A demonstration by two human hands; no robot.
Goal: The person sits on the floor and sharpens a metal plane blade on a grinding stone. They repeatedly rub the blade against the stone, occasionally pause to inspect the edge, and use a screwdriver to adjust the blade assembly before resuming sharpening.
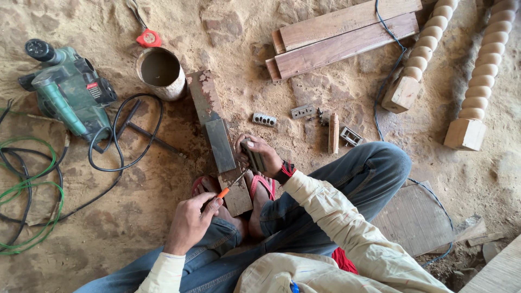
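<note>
Plank (209, 106), long and narrow with flaking paint, lying on the sandy floor (163, 217) and running from beside the can down to the person's feet; near end pinned under both feet in red sandals (260, 187); a darker slab (221, 144) resting on its middle part.

Two reddish boards (342, 40) stacked at the top, well apart from the plank. Two turned wooden posts (423, 49) with bead-shaped profiles and square ends at the upper right. Green power tool (68, 92) at the left, its black cord looping over the floor near a tangle of green cable (27, 217). Open tin can (161, 73) just beside the plank's far end.

Right hand (263, 154) closed around a small dark grey block (254, 157), held against the right edge of the plank, just above the feet. Left hand (190, 222) closed in a pinch on an orange-handled tool (223, 191), its thin metal tip pointing up and right toward the plank between the feet; contact of tip and wood not clear.

Small perforated metal pieces (264, 119) scattered on the floor to the right of the plank.

Step in hand, by appearance: fine work with the tool tip at the near end of the plank, block kept ready beside it. Called for in any further stroke: feet firm on the plank, tip steady, block clear of the tool's path.
</note>
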